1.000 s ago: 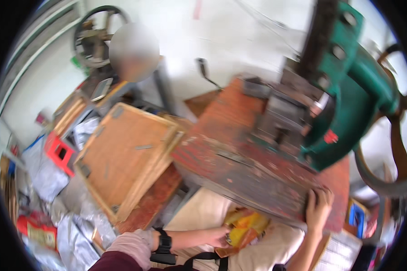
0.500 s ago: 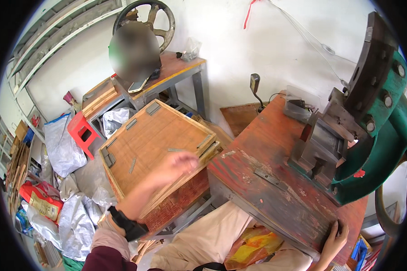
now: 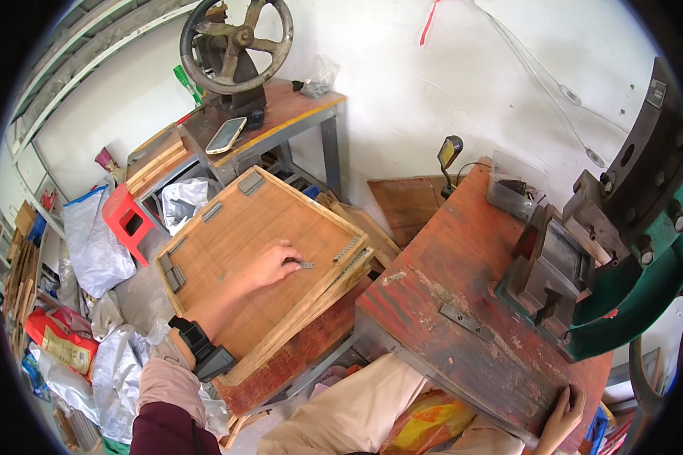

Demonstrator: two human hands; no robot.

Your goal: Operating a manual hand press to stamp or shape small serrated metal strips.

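Observation:
My left hand [image 3: 272,267] reaches over a shallow wooden tray [image 3: 243,262], its fingers pinched at the end of a small grey metal strip [image 3: 306,265]. The strip lies low against the tray's brown board. Other small grey strips sit in groups along the tray's sides, including a cluster [image 3: 251,183] in the far corner and another [image 3: 174,277] by the left side. My right hand [image 3: 563,415] rests at the near right edge of the red-brown workbench [image 3: 410,303], fingers lying loosely on it with nothing seen in them.
A green press [image 3: 622,326] with a dark metal die block [image 3: 558,258] stands on the bench's right. Behind it is a clear plastic box [image 3: 512,189]. A handwheel machine [image 3: 239,45] and a phone [image 3: 226,135] are on the far table. A red stool [image 3: 125,220] stands left.
My left hand has moved from above the tray's near right side inward, down to the grey strip. My right hand stays at the bench edge. The view has shifted slightly.

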